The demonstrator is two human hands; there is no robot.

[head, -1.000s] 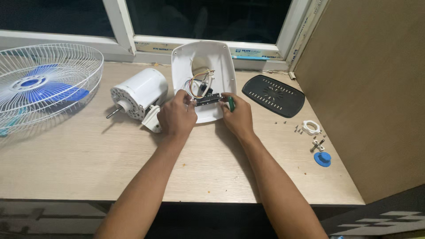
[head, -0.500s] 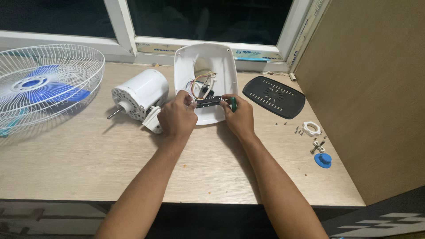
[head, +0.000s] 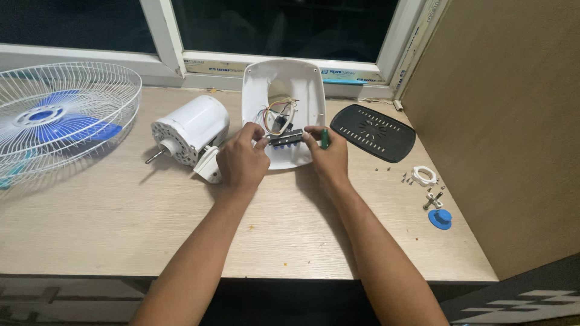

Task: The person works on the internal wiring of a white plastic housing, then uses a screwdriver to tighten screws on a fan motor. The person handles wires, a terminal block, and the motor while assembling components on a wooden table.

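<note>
- Little has shifted since the earlier frames: both hands stay at the centre of the frame, and the small black switch block [head: 285, 139] remains pinched between them over the white housing [head: 284, 90].
- Left hand [head: 241, 160], curled at centre frame, grips the left end of the switch block with thumb and fingertips closed on it.
- Right hand [head: 326, 156], just right of centre, pinches the block's right end, while a green-handled screwdriver [head: 324, 138] stands upright, tucked against the same fingers.
- Coloured wires [head: 277, 115] loop from the block up into the opening of the white housing, which lies on its back at upper centre, below the window frame [head: 278, 60].
- Left of the hands, a white motor [head: 192, 128] lies on its side, its shaft pointing toward the lower left, with a white bracket just beside the left hand's knuckles.
- At far upper left, a white wire fan guard [head: 66, 115] rests on the wooden table [head: 121, 223], with blue blades [head: 57, 124] inside it.
- Right of the hands, a black vented cover plate [head: 374, 133] lies flat.
- Toward the right edge, near a brown panel [head: 513, 121], sit loose screws, a white ring [head: 425, 175] and a blue knob [head: 440, 218], well apart from both hands.
</note>
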